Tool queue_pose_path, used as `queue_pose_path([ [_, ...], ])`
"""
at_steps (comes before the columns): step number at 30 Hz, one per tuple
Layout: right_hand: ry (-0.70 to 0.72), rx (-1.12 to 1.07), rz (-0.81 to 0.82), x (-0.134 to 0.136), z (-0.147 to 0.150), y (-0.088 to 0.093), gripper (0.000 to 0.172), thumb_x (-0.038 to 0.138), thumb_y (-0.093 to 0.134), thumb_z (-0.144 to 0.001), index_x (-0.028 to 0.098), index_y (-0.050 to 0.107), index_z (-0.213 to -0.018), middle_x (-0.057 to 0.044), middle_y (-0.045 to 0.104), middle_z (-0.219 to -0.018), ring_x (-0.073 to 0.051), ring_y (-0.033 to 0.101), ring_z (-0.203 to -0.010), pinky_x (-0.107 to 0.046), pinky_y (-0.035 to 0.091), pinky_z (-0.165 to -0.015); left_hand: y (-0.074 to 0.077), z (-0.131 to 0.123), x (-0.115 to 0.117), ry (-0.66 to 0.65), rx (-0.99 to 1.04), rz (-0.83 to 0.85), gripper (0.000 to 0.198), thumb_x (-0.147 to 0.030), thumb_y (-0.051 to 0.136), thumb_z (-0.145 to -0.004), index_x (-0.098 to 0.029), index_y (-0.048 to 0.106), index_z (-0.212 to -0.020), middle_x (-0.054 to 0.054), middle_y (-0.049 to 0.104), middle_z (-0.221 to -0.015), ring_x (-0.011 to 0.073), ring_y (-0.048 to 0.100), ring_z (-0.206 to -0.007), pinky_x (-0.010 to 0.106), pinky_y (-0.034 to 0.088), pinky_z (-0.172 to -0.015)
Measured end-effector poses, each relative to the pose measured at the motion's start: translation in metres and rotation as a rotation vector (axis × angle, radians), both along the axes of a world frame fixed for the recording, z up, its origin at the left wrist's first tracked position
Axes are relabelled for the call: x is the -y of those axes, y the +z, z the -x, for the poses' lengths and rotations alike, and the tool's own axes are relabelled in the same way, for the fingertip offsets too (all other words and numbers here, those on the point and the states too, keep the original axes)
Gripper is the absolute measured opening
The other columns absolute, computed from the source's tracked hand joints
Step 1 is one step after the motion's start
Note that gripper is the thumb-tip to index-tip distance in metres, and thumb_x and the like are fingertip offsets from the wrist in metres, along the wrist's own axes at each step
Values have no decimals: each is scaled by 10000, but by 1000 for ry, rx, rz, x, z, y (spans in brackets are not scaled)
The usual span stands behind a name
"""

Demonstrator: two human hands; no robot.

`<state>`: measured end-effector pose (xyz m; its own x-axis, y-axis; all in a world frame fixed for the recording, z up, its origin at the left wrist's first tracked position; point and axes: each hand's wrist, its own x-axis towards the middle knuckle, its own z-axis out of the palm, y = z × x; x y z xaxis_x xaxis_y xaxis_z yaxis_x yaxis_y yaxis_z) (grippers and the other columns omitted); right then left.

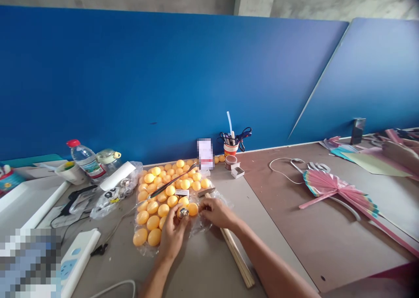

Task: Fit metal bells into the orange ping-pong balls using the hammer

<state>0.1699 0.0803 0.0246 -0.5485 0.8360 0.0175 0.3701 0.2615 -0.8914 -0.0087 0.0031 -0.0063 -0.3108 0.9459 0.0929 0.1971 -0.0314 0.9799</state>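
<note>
Near the front edge of the heap of orange ping-pong balls (163, 193), your left hand (173, 234) pinches a silvery-marked ball (182, 212); your right hand (216, 213) curls just beside it, grip unclear. Judge it light, thin-shelled, slippery and dent-prone: hold gently across its middle with fingertips.

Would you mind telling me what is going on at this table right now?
A person works at a table with a heap of orange balls on clear plastic. The left hand holds a small shiny object at the heap's near edge; the right hand rests beside it on the plastic. A wooden stick lies under the right forearm.
</note>
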Motion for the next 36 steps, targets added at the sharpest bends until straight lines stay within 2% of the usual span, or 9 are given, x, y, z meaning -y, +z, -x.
queue_pose_path([
  [4,169,236,-203,11,4,-1,178,61,555,-727,192,664,-780,-24,664,-857,-157,584,-791,-248,420,-710,1,0,-1,43,-25,-26,508,-564,638,-770,-191,592,-1114,98,696,-1117,250,672,-1038,373,555,-885],
  [8,226,454,-322,18,8,-1,138,121,565,-764,192,674,-809,-62,673,-891,-184,582,-757,-283,405,-693,0,-1,-2,43,-20,-4,518,-556,650,-761,-182,589,-1115,105,696,-1114,251,679,-1019,387,556,-893],
  [11,250,479,-377,19,8,-1,133,134,586,-742,201,673,-817,-65,674,-892,-197,587,-765,-293,403,-704,0,0,-2,34,-13,-2,518,-547,649,-764,-176,586,-1120,113,689,-1127,251,673,-1027,386,554,-897],
  [18,332,473,-377,19,6,2,218,119,569,-733,222,689,-883,-37,677,-918,-192,601,-821,-289,409,-768,3,-2,-1,28,-11,3,529,-559,646,-762,-178,585,-1125,111,687,-1126,249,678,-1018,375,562,-883],
  [26,298,495,-360,21,10,4,135,115,558,-756,206,658,-749,-36,672,-833,-168,576,-722,-274,381,-684,3,-1,-1,28,-44,-9,498,-540,653,-761,-182,599,-1103,96,698,-1090,246,676,-1010,360,564,-863],
  [32,300,487,-332,20,8,6,209,74,576,-716,228,671,-821,-26,688,-895,-187,595,-781,-277,400,-714,1,0,-1,21,-13,-9,483,-506,659,-765,-180,594,-1115,101,692,-1108,248,678,-1002,383,558,-883],
  [36,305,504,-319,20,8,4,204,59,572,-708,212,677,-794,-38,676,-876,-189,593,-780,-280,403,-715,4,-2,0,9,0,-9,482,-505,655,-762,-185,587,-1116,100,692,-1106,250,675,-1003,393,555,-891],
])
